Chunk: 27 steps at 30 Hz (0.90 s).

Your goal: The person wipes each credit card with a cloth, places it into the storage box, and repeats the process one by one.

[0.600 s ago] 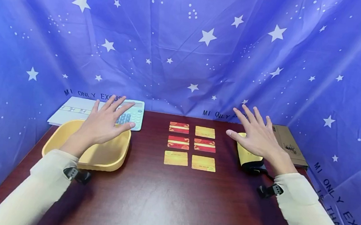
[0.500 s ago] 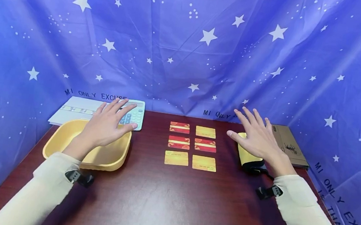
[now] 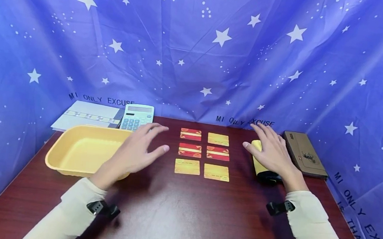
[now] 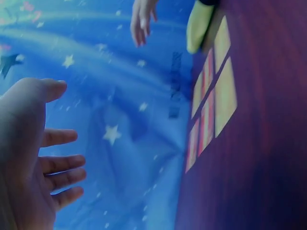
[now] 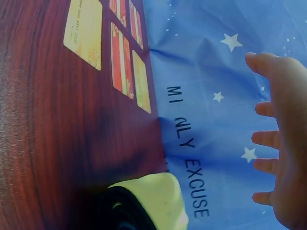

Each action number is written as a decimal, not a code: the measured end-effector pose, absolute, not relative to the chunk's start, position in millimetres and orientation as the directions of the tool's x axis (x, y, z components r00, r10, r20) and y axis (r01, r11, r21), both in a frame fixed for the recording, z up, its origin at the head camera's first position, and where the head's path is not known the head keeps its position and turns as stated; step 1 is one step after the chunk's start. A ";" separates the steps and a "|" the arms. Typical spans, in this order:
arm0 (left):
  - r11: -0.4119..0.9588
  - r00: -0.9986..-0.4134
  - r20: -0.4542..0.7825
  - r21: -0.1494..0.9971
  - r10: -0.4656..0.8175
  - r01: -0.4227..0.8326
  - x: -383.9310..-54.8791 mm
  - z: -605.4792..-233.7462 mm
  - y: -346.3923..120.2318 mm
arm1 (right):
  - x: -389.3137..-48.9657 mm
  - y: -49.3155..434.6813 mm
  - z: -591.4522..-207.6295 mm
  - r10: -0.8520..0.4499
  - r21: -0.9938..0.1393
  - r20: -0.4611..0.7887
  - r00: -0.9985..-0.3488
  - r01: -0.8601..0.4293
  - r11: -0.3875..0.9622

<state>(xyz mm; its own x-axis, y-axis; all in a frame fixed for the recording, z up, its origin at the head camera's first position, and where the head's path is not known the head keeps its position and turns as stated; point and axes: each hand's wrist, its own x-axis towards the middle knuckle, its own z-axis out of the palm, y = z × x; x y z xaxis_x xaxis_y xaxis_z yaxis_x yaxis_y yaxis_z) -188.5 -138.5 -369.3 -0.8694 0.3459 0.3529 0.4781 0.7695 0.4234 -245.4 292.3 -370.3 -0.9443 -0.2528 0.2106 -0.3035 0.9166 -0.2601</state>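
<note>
My left hand [image 3: 134, 151] hovers over the table between the yellow basin and the cards, fingers spread and holding nothing. In the left wrist view the same hand [image 4: 29, 158] shows thumb and fingers apart. My right hand [image 3: 273, 151] is held above a yellow and black object [image 3: 259, 166], partly covering it in the head view, fingers extended and gripping nothing. Between the hands lie three red cards, such as the near right one [image 3: 217, 153], and three gold cards, such as the front left one [image 3: 187, 167], in two columns. Neither hand touches a card.
A yellow basin [image 3: 55, 156] stands at the left, with a white calculator [image 3: 138, 114] and a pale flat box [image 3: 79, 117] behind it. At the back right lies a brown wallet-like case [image 3: 305, 155]. A blue star-patterned curtain [image 3: 192, 49] encloses the table's far side.
My left hand has moved right and nearer, from above the basin toward the cards, uncovering the calculator. The right hand has dipped slightly, and its fingers have drawn closer together.
</note>
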 end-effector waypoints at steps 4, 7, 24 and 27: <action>0.748 -0.863 0.330 0.437 0.382 0.499 -181.3 -379.5 -119.4 | -249.1 297.0 -382.2 -0.241 -0.293 0.203 -0.949 -0.294 0.910; 0.733 -0.862 0.317 0.455 0.396 0.505 -179.3 -390.2 -107.3 | -251.4 301.4 -391.3 -0.219 -0.310 0.204 -0.954 -0.275 0.910; 0.763 -0.933 0.145 0.542 0.328 0.352 -200.6 -451.0 -81.5 | -255.6 320.1 -429.4 -0.127 -0.383 0.143 -0.982 -0.173 0.908; 0.765 -0.943 0.109 0.559 0.315 0.320 -201.9 -454.8 -80.6 | -255.0 325.3 -436.2 -0.119 -0.374 0.123 -0.985 -0.157 0.914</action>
<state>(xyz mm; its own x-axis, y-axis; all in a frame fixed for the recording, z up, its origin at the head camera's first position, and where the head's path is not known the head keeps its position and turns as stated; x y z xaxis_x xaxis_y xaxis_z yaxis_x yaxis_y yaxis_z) -201.9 -80.6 -454.8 -0.9429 0.3148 0.1091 0.3200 0.7648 0.5592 -255.0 325.3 -436.2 -0.9852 -0.1188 0.1231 -0.1570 0.9142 -0.3735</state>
